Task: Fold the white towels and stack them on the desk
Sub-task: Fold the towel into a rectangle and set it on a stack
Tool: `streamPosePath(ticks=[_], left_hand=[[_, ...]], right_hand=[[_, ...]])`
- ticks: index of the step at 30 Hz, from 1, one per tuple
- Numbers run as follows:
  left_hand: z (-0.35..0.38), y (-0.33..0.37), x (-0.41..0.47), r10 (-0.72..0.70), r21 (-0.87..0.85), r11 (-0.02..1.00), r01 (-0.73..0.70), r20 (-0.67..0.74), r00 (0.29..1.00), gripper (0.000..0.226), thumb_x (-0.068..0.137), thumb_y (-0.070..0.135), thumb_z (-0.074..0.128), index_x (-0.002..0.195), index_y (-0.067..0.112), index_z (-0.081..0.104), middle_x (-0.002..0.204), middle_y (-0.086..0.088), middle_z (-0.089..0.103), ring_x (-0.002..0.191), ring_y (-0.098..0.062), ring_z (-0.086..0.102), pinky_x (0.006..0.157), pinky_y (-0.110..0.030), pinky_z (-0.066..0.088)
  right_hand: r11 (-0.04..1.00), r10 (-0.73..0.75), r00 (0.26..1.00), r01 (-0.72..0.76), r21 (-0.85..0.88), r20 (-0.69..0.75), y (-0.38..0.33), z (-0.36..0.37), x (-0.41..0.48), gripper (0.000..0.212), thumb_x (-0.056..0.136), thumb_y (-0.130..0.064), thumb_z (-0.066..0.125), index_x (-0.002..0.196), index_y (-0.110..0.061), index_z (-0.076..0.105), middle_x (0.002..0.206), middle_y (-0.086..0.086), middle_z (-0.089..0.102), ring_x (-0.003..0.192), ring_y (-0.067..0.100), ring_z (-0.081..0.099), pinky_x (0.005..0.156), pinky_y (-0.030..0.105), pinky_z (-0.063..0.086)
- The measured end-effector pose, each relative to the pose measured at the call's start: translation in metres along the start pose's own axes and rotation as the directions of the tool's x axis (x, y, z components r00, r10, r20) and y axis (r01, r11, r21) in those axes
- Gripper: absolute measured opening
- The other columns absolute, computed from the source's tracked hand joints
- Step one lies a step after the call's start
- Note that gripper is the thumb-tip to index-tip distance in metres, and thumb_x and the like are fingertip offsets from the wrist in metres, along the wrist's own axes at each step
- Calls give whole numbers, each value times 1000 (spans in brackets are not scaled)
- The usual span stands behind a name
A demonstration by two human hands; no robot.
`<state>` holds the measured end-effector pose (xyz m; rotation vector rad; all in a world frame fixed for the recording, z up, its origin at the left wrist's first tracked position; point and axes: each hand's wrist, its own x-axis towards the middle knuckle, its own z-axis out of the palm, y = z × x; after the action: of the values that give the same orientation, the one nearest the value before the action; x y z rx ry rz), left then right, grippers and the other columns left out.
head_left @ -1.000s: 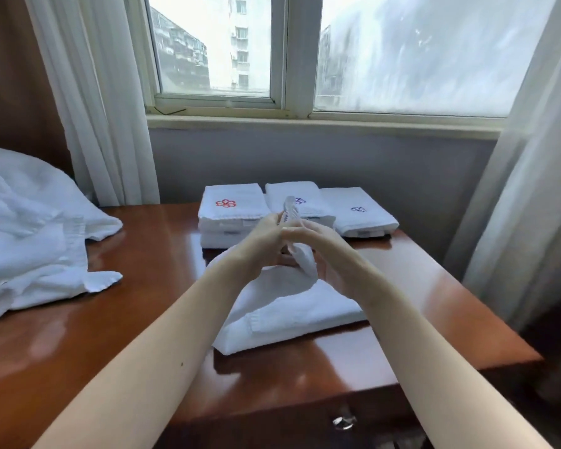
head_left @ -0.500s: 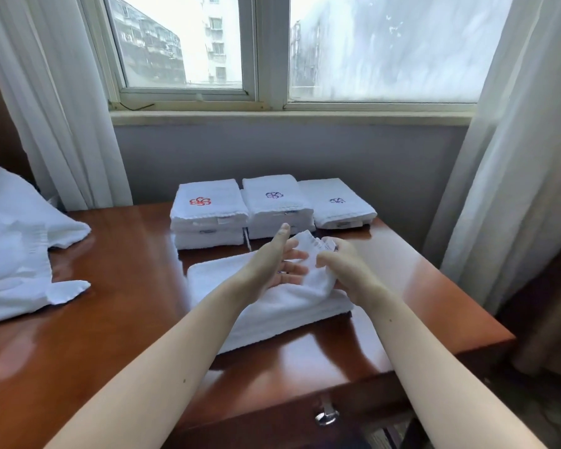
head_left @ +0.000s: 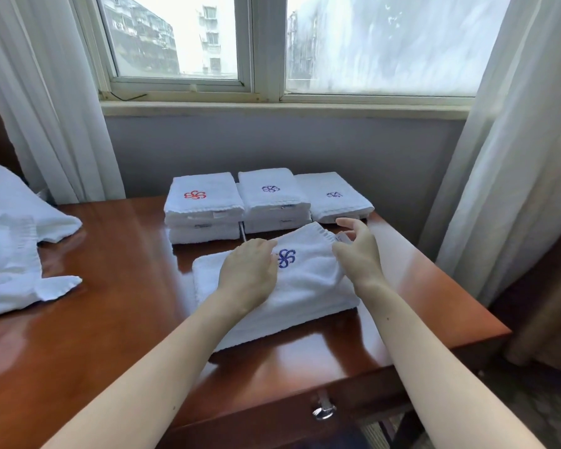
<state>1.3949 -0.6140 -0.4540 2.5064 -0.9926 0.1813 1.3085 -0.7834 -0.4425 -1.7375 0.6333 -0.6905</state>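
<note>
Towel [head_left: 311, 286], long axis L-R (R end farther)

A white towel [head_left: 308, 286] with a blue flower emblem lay folded, emblem up and slightly askew, near the middle of the glossy wooden desk [head_left: 110, 319]. Behind it, side by side, sat a red-emblem stack [head_left: 204, 202], a blue-emblem stack [head_left: 272, 196] and a lower folded towel [head_left: 334, 197]. Unfolded towels [head_left: 10, 254] lay rumpled at the desk's left end.
</note>
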Motion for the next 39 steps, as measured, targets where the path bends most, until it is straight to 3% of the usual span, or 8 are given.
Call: streamPosePath(ticks=[8, 12, 14, 17, 21, 31, 35, 39], left_hand=[[20, 7, 1, 20, 183, 982, -48, 150, 988, 51, 102, 46, 28, 144, 19, 36, 143, -1, 44, 138, -24, 31, 117, -45, 18], [33, 6, -5, -9, 207, 977, -39, 226, 974, 78, 93, 70, 21, 156, 25, 15, 165, -3, 10, 152, -22, 4, 122, -46, 0], [33, 6, -5, -15, 198, 980, -36, 249, 968, 92, 84, 83, 18, 157, 27, 10, 166, -3, 4, 152, -21, -2, 122, -46, -5], [30, 6, -7, -19, 162, 986, -26, 271, 962, 120, 65, 98, 16, 158, 22, 4, 166, -1, 1, 152, -17, -5, 122, -46, -5], [28, 3, -9, -8, 121, 992, -25, 264, 964, 139, 51, 102, 16, 158, 15, -1, 166, 3, 0, 152, -12, -4, 123, -41, -5], [4, -42, -21, -116, 188, 980, 67, 264, 958, 107, 69, 93, 9, 157, 33, 13, 166, -1, 6, 152, -17, 5, 123, -38, 2], [-16, -43, -19, -136, 247, 968, 50, 344, 929, 91, 82, 86, 26, 157, 35, 12, 166, -4, 3, 153, -20, 1, 124, -42, 1], [-22, -26, -20, -177, 306, 949, 81, 300, 937, 50, 99, 52, 35, 140, 25, 44, 156, -15, 29, 144, -30, 24, 117, -45, 22]], right_hand=[[972, -58, 991, 29, -234, -118, 11, -11, -1, 46, 83, -2, 50, 122, -23, 59, 123, 2, 50, 102, 14, 52, 88, 29, 43], [894, -314, 932, 227, -387, -178, 1, -13, 1, 45, 81, -3, 52, 120, -21, 65, 120, -3, 61, 111, 18, 55, 95, 36, 46], [823, -386, 923, 342, -454, -3, -6, -6, 5, 45, 85, -5, 50, 122, -24, 66, 121, -8, 67, 115, 14, 57, 99, 37, 46], [744, -214, 903, 398, -537, 373, -2, 12, 11, 50, 94, -8, 41, 135, -29, 57, 138, -8, 58, 129, 13, 49, 106, 34, 41], [724, -54, 852, 392, -567, 520, 20, 22, 21, 41, 104, -18, 36, 143, -21, 50, 155, -2, 39, 146, 13, 27, 120, 29, 18], [652, 26, 860, 372, -661, 510, 29, 23, 19, 50, 106, -31, 25, 155, -22, 28, 165, -4, 13, 151, 8, 4, 119, 25, 0], [622, 45, 892, 327, -711, 450, 27, 27, 5, 51, 105, -29, 23, 156, -22, 25, 165, -2, 12, 151, 12, 5, 121, 33, 4], [602, 63, 927, 261, -754, 371, 23, 34, -11, 53, 103, -27, 22, 156, -20, 23, 164, 0, 17, 151, 17, 8, 122, 37, 12]])
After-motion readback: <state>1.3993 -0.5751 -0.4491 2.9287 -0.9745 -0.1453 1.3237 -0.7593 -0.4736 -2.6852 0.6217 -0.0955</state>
